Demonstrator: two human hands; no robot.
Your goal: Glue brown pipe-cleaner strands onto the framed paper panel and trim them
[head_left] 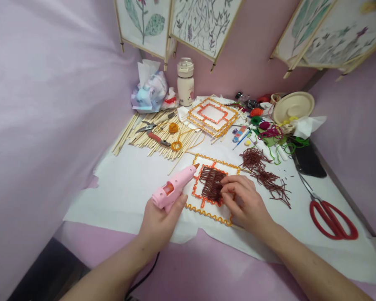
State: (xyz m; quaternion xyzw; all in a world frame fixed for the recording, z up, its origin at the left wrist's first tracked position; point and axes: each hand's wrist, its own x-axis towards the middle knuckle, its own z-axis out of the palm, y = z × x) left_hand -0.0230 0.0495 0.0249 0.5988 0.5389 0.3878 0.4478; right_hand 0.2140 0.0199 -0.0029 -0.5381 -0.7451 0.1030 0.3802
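Observation:
My left hand [160,220] is closed around a pink glue gun [174,187], whose orange nozzle points at the upper left corner of a white square panel [198,201] edged with yellow and orange cord. My right hand [245,202] rests on that panel with fingers bent and pressed onto a patch of dark brown yarn strands [210,184] inside the orange border. Whether the fingertips pinch a strand is hidden.
Loose brown yarn pieces [266,174] lie right of the panel, red-handled scissors [330,217] further right. Behind are wooden sticks [150,136] with pliers [153,134], a stack of finished panels [213,115], coloured yarn [269,131], a bottle [185,81], a beige plate [293,106], and folding screens.

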